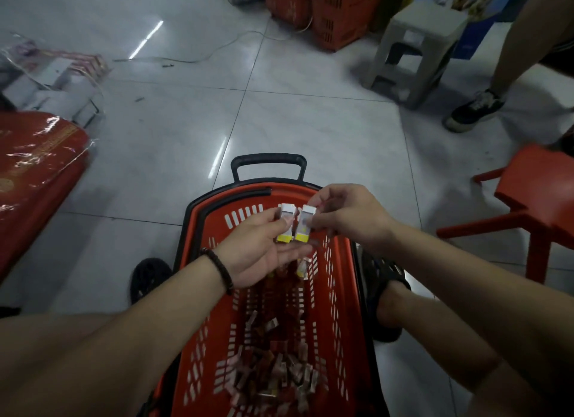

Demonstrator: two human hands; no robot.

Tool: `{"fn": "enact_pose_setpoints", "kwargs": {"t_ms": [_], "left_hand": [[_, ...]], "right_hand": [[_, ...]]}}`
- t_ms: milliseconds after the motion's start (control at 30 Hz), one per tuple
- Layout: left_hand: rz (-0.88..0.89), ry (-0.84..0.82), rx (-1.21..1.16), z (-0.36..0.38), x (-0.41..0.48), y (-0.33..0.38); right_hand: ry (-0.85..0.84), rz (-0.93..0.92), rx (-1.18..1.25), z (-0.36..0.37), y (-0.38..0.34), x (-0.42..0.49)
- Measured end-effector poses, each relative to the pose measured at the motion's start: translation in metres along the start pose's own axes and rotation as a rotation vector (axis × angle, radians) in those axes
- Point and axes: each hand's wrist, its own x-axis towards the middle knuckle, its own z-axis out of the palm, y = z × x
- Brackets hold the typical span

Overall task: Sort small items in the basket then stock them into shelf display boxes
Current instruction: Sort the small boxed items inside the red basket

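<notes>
I am looking down on a pale tiled floor [310,121] that is filling most of the frame. A red shopping basket [338,308] with a black handle [268,162] is standing in the lower centre, between my forearms. At the left edge a large red package in clear wrap [34,174] is lying on the tiles. A red plastic stool [540,199] is sitting at the right edge, a grey plastic stool [416,50] is standing in the upper right, and a stack of orange baskets [326,12] is showing at the top centre. Another person's shoe [475,109] is resting on the floor just right of the grey stool.

Above the basket's far end, my left hand [257,249] is lying palm up and pinching a small white-and-yellow box [285,222] between thumb and fingers. My right hand [348,218] is pinching a matching box [304,224] by thumb and fingertips. The two boxes are standing side by side, almost touching. A heap of small wrapped items [273,370] is lying in the basket's near end, at the bottom of the frame. A dark beaded bracelet [220,270] is circling my left wrist.
</notes>
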Motion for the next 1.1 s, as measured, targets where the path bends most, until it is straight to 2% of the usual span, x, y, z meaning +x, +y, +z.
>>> {"fn": "enact_pose_setpoints", "kwargs": {"t_ms": [133, 267, 367, 467, 633, 700, 833, 967, 1100], "left_hand": [[-0.006, 0.174, 0.068, 0.008, 0.014, -0.015], [-0.031, 0.121, -0.033, 0.018, 0.026, -0.025], [0.024, 0.092, -0.037, 0.018, 0.031, -0.032], [0.101, 0.117, 0.032, 0.009, 0.042, -0.043], [0.042, 0.433, 0.034, -0.024, 0.088, -0.089], [-0.011, 0.521, 0.072, -0.031, 0.106, -0.116], [-0.066, 0.705, 0.338, -0.031, 0.14, -0.149], [-0.067, 0.741, 0.455, -0.034, 0.171, -0.175], [-0.037, 0.778, 0.562, -0.043, 0.19, -0.197]], "right_hand": [[0.027, -0.007, 0.176, -0.005, 0.0, 0.001], [0.06, -0.058, -0.027, 0.004, 0.006, 0.006], [0.109, -0.077, -0.239, 0.004, 0.012, 0.013], [0.073, -0.059, -0.199, 0.001, 0.013, 0.017], [0.209, -0.015, -0.062, -0.011, 0.009, 0.025], [0.184, 0.032, -0.058, -0.017, 0.011, 0.026], [0.081, 0.069, -0.082, -0.021, 0.023, 0.026], [0.045, 0.047, -0.19, -0.023, 0.027, 0.021], [-0.08, 0.025, -0.214, -0.026, 0.021, 0.014]]}}
